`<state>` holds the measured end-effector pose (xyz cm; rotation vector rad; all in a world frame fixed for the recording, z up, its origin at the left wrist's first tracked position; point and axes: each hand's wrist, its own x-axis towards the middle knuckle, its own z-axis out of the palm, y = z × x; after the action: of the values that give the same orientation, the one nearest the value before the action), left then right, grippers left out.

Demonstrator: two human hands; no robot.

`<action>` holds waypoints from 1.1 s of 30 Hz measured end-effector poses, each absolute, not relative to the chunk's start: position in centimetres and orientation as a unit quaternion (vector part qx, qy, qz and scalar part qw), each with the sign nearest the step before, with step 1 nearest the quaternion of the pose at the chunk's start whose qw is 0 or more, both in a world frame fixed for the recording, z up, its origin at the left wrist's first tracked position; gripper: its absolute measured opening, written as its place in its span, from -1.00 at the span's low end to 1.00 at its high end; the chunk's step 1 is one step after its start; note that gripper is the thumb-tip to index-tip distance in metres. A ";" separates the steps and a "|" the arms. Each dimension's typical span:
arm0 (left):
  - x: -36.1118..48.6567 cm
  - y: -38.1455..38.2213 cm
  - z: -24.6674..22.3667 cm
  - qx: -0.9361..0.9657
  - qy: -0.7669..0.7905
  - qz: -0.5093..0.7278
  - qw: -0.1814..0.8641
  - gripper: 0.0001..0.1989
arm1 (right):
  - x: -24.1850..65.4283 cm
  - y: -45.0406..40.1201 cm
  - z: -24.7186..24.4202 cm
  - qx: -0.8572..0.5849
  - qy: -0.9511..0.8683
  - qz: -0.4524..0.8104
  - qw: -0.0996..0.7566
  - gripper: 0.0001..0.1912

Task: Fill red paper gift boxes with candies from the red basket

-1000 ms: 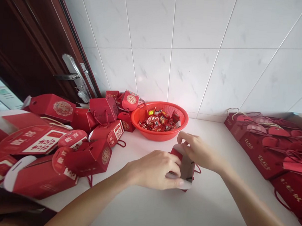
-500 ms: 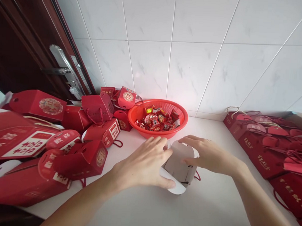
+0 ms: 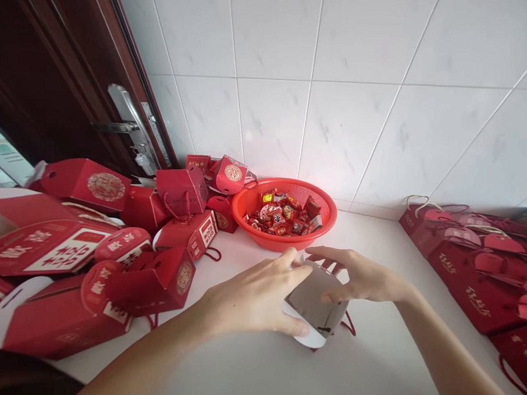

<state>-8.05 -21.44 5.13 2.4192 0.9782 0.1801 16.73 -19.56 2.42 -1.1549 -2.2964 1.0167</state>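
Note:
A small gift box [image 3: 314, 296] with a pale inside and a red cord stands open on the white table, between my hands. My left hand [image 3: 263, 293] grips its left side, thumb on the white near flap and fingers bent over the left edge. From the right, my right hand [image 3: 356, 277] holds the far right side, its thumb over the opening and its fingers curled at the far flap. The bottom of the box is partly in shadow. Just behind sits a red plastic basket [image 3: 283, 242] with wrapped candies [image 3: 284, 213] in it.
Red gift boxes [image 3: 155, 280] are piled at the left, some with round gold prints. Rows of red boxes with cords [image 3: 461, 276] line the right side. A tiled wall [image 3: 353, 131] rises behind; a dark door with a metal handle [image 3: 131, 127] stands back left.
The view has shifted slightly left. My right hand's fingers have curled more around the far flap of the box. My left hand keeps its hold.

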 end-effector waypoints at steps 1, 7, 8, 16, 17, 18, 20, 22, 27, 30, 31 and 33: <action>-8.1 -21.4 5.1 0.890 0.363 0.065 0.270 -0.36 | 16.6 -19.4 2.4 -0.396 -0.814 0.377 0.195 -0.34; -8.1 -21.5 5.1 0.865 0.395 0.060 0.304 -0.32 | 16.5 -19.7 2.6 -0.405 -0.812 0.359 0.218 -0.39; -8.1 -21.5 5.2 0.862 0.398 0.062 0.307 -0.34 | 16.5 -20.0 2.8 -0.411 -0.821 0.332 0.218 -0.42; -8.0 -21.7 5.0 0.862 0.421 0.044 0.277 -0.39 | 15.6 -23.1 4.5 -0.338 -0.902 0.186 0.195 -0.81; -8.0 -21.8 5.0 0.864 0.424 0.038 0.267 -0.40 | 15.5 -23.4 4.6 -0.347 -0.902 0.174 0.186 -0.81; -7.9 -21.9 5.0 0.867 0.425 0.036 0.256 -0.42 | 15.6 -23.6 4.6 -0.364 -0.901 0.158 0.178 -0.80; -7.8 -22.0 4.9 0.876 0.419 0.042 0.235 -0.46 | 15.8 -23.9 4.6 -0.402 -0.894 0.119 0.160 -0.79; -7.7 -22.2 4.8 0.883 0.410 0.049 0.224 -0.49 | 16.1 -24.2 4.7 -0.433 -0.886 0.087 0.144 -0.77; -7.3 -22.0 4.2 0.909 0.356 0.040 0.215 -0.50 | 17.0 -24.0 4.8 -0.474 -0.862 0.137 0.119 -0.63; -7.2 -21.8 3.6 0.942 0.273 0.036 0.194 -0.50 | 17.2 -23.3 4.9 -0.478 -0.841 0.224 0.118 -0.48; -7.1 -21.8 3.5 0.946 0.257 0.034 0.194 -0.49 | 17.2 -22.9 4.9 -0.472 -0.836 0.248 0.126 -0.45; -7.1 -21.8 3.4 0.944 0.259 0.030 0.205 -0.46 | 17.0 -22.1 4.8 -0.455 -0.826 0.295 0.152 -0.43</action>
<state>-7.13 -21.80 3.35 2.6308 0.7219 0.0830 16.97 -22.14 4.82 -1.3069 -2.3711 0.8452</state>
